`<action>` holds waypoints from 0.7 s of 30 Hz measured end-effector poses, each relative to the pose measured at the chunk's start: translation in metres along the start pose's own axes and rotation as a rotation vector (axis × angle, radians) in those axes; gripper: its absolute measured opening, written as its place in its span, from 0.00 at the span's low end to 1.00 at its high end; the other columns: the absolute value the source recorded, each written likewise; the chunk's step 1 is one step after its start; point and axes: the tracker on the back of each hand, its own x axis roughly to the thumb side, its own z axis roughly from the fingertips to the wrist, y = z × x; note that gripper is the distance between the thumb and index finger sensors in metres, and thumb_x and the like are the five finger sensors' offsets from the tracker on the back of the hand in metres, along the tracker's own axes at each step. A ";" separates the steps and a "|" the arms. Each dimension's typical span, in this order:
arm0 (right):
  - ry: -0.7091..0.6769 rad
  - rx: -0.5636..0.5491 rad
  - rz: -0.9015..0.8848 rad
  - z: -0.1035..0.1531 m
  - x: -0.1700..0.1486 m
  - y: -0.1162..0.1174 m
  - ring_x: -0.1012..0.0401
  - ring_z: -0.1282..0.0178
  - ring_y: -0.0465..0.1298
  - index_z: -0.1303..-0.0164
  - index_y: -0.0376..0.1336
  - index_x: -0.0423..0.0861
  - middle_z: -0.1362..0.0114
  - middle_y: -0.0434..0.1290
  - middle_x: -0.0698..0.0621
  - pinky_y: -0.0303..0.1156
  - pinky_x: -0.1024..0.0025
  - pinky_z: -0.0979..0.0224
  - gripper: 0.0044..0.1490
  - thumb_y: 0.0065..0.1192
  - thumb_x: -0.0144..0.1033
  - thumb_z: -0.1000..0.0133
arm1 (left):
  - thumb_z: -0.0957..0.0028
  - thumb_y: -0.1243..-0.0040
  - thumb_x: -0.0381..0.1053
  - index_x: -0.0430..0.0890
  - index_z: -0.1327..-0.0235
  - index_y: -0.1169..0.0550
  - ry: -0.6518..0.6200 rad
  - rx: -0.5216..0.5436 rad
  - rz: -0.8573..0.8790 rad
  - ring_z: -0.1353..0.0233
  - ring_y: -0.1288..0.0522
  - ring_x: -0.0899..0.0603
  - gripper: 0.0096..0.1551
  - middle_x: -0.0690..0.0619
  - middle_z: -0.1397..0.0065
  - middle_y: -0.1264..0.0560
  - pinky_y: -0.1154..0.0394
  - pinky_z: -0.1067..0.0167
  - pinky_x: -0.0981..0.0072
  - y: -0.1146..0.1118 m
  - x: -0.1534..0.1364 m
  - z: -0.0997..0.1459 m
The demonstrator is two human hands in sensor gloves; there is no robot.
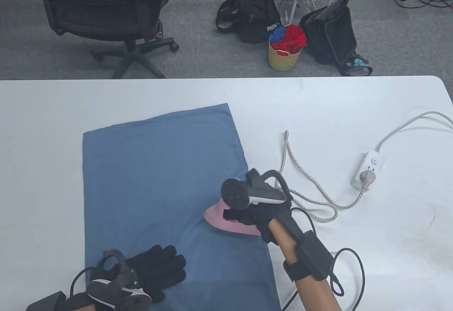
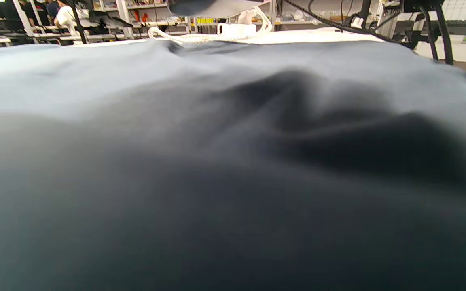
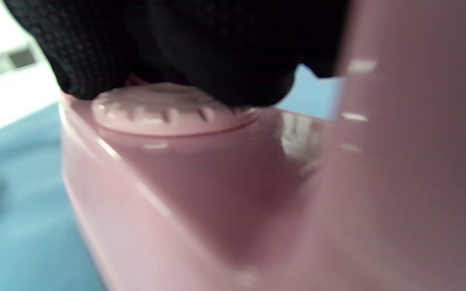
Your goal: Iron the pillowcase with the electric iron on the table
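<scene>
A blue pillowcase [image 1: 159, 183] lies flat on the white table [image 1: 318, 113]. A pink electric iron [image 1: 226, 220] rests sole-down on its right side, nose pointing left. My right hand [image 1: 247, 215] grips the iron's handle from above; in the right wrist view the gloved fingers [image 3: 176, 48] sit just above the iron's dial [image 3: 168, 109]. My left hand [image 1: 155, 266] rests flat, fingers spread, on the pillowcase's near left corner. The left wrist view shows only the cloth [image 2: 233, 161] up close, with a soft crease.
The iron's braided cord [image 1: 311, 205] loops over the table to a white power strip [image 1: 368, 169] at the right, whose grey cable runs off the right edge. Beyond the far table edge stand an office chair [image 1: 106, 13], bags and a yellow basket [image 1: 285, 58].
</scene>
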 end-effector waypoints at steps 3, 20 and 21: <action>-0.082 0.082 -0.048 -0.016 0.019 0.013 0.68 0.75 0.82 0.55 0.73 0.45 0.63 0.80 0.55 0.82 0.65 0.63 0.23 0.71 0.48 0.51 | 0.45 0.63 0.66 0.62 0.22 0.59 -0.025 -0.017 0.008 0.17 0.67 0.38 0.40 0.54 0.12 0.66 0.62 0.21 0.47 -0.003 0.003 -0.002; 0.041 -0.013 -0.054 -0.019 0.005 0.029 0.69 0.76 0.81 0.54 0.71 0.46 0.64 0.78 0.56 0.81 0.66 0.64 0.21 0.67 0.48 0.50 | 0.45 0.65 0.69 0.60 0.23 0.67 -0.037 -0.275 0.116 0.19 0.74 0.37 0.45 0.52 0.15 0.74 0.68 0.23 0.45 -0.031 0.002 -0.012; 0.058 -0.012 -0.064 -0.018 0.000 0.029 0.69 0.75 0.81 0.54 0.71 0.46 0.64 0.78 0.56 0.81 0.66 0.64 0.21 0.67 0.47 0.50 | 0.45 0.65 0.69 0.60 0.24 0.67 -0.036 -0.284 0.118 0.19 0.74 0.36 0.46 0.52 0.15 0.75 0.68 0.23 0.45 -0.032 0.003 -0.012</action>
